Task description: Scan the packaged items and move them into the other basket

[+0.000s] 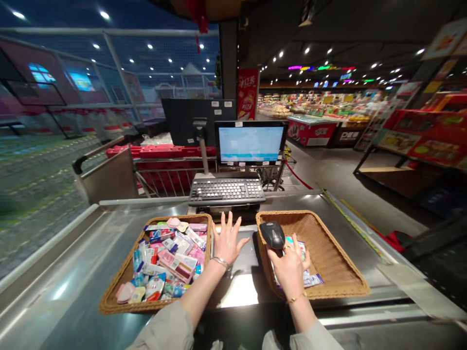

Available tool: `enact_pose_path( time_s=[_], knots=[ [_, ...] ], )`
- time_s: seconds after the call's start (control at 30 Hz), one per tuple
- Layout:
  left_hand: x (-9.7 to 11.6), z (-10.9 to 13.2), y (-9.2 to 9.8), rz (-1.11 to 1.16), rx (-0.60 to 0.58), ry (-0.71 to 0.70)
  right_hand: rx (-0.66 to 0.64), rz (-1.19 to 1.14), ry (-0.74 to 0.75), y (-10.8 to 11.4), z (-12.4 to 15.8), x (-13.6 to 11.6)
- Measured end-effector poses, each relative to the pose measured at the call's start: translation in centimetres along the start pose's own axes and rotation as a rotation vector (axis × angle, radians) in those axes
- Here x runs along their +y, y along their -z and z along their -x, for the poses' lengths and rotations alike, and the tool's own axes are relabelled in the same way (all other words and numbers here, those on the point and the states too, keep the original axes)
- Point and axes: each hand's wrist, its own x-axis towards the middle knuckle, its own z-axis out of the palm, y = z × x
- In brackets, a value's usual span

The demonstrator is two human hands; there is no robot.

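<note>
Brushed stainless-steel counter, under everything listed next. Your left hand: released, palm down, fingers spread, between the baskets and just beside the rim of a rectangular tan wicker basket heaped with small pink, blue and white packets. Your right hand: clenched, grasping a black handheld barcode scanner, inside a second tan wicker basket. Under that hand lies a blue-and-white packet; whether it is held, you cannot tell. Beyond the baskets: a black keyboard, then a flat-screen monitor on a black stand. Farther off, left of the monitor: a red-and-steel shopping cart.
</note>
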Motion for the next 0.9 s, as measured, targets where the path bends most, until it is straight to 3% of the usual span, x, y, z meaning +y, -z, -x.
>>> enact_pose_path(
  time_s=[0.4, 0.9],
  knots=[
    [-7.3, 4.6, 2.2, -0.063, 0.003, 0.184, -0.166, -0.102, 0.147, -3.6, 1.6, -5.4],
    [-16.1, 9.7, 5.5, -0.18, -0.065, 0.267, -0.324, -0.19, 0.195, -5.7, 3.2, -8.4]
  ],
)
